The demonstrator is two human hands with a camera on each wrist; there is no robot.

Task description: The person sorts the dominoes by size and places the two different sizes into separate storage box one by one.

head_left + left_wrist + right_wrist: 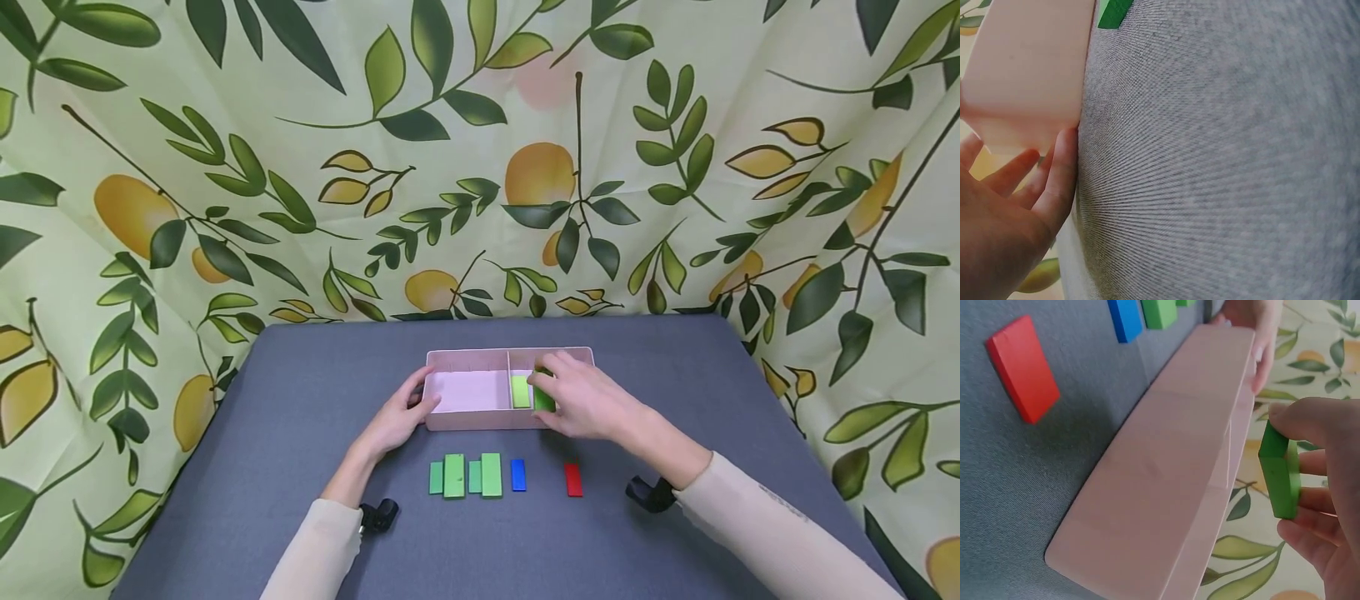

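Note:
A pink two-compartment box (480,420) stands on the table. My left hand (399,421) holds its left end, thumb over the rim and fingers against the outer end wall (1013,132). Over the right compartment, my right hand (585,398) pinches a green block (1280,472) between thumb and fingers. In the right wrist view this block is above the rim, apart from the box. A light green block (521,392) is inside the right compartment, beside the divider (509,367). The left compartment shows a bare floor. My right fingers partly hide the right compartment.
In front of the box lies a row of several green blocks (454,477), with a blue block (518,475) to their right. A red block (573,480) lies farther right. A leaf-and-fruit patterned cloth (480,208) hangs behind the grey table (337,350).

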